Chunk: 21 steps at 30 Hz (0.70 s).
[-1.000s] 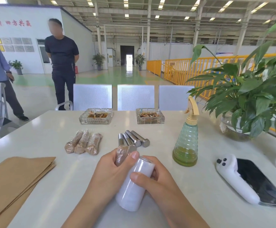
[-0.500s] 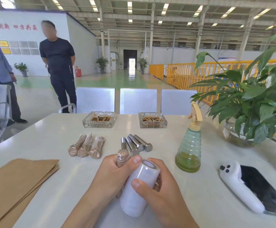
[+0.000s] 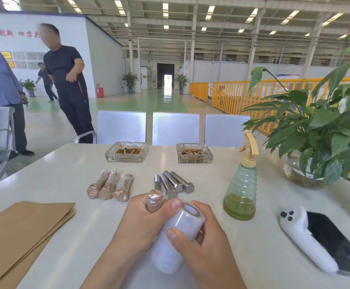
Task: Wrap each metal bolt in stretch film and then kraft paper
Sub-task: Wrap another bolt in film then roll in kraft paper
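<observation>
My left hand grips a bolt wrapped in brown paper and film, its top end sticking up above my fist. My right hand holds a white roll of stretch film, which leans against my left hand with its thumb across the front. Three wrapped bolts lie side by side on the white table. Several bare metal bolts lie just beyond my hands. A stack of kraft paper sheets lies at the near left.
Two glass ashtrays sit at the far side. A green spray bottle, a potted plant, a white controller and a phone are on the right. Chairs and several people stand beyond the table.
My hands stay together with the bolt and roll, with little visible shift. The view has tilted up a little. The person in dark clothes behind the table has stepped to the right.
</observation>
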Available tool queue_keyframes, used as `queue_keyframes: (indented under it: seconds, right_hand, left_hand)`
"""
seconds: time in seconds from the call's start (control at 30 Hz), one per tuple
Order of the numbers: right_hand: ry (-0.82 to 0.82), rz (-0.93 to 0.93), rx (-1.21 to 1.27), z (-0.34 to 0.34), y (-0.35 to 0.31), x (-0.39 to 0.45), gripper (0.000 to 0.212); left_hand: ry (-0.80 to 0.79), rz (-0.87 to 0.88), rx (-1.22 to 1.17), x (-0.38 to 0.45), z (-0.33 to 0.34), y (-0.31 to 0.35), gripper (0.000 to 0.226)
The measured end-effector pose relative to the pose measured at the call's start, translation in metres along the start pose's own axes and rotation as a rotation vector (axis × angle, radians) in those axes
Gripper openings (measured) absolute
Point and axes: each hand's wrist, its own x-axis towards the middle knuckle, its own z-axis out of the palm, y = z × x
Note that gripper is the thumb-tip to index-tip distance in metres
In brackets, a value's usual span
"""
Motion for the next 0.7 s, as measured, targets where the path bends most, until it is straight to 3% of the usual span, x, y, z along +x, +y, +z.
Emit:
queue_keyframes:
  seconds: [0.17,0.33,0.7]
  right_hand:
    - [-0.019,0.018,0.014,-0.005,-0.004,0.001,0.055]
    - [-0.033,0.047,0.072,-0.008,-0.004,0.001,0.053]
    - [0.161,-0.021,0.056,-0.025,-0.006,0.007,0.056]
  left_hand:
    - [-0.193,-0.102,0.070,-0.001,-0.012,-0.005,0.054]
    - [-0.276,-0.125,-0.064,0.000,-0.014,-0.004,0.048]
    - [-0.031,-0.208,-0.086,-0.001,-0.020,-0.007,0.050]
